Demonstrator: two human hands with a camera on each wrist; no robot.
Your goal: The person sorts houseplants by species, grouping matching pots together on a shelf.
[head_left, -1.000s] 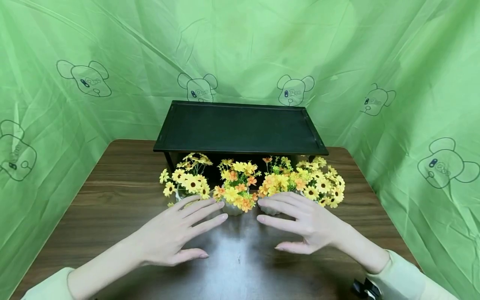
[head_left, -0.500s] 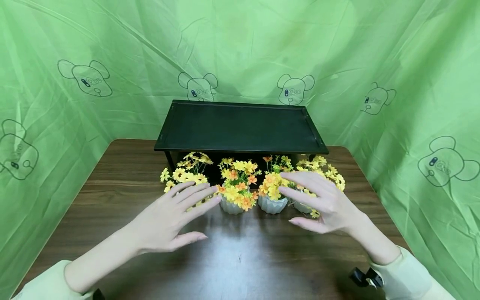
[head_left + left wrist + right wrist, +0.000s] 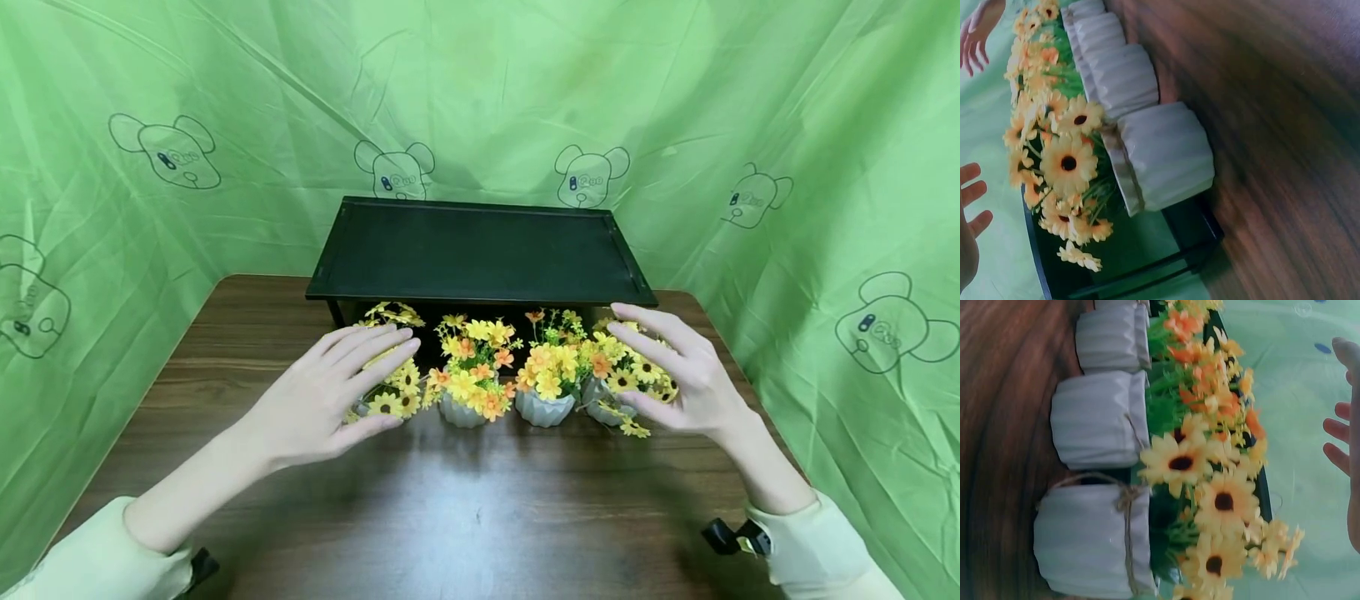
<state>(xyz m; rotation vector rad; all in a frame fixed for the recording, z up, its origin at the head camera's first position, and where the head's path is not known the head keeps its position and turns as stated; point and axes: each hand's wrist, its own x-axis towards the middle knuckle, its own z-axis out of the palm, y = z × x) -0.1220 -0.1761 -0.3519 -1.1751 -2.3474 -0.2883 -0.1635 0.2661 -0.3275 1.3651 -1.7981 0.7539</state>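
Currently | outermost flowers (image 3: 387, 405): below left hand (image 3: 324, 393), right hand (image 3: 693, 379) | contact: unclear

- Green cloth backdrop (image 3: 487, 92), 9 through 12 to 3 o'clock: dark-outlined, round-eared animal heads, each with a dark blue mark.
- Rectangular flat-topped stand (image 3: 480, 250), 12 o'clock: plain black.
- Brown wood-grain table (image 3: 480, 517): darker streaks; pale glare at 6 o'clock.
- Greyish-white fluted pots (image 3: 1094, 540): tan twine (image 3: 1127, 544) on the nearest, right wrist view.
- Yellow daisy-like artificial flowers (image 3: 1068, 164), 8 and 4 o'clock in head view: dark brown centres.
- Yellow-and-orange artificial blossoms (image 3: 476, 367), between: green foliage.
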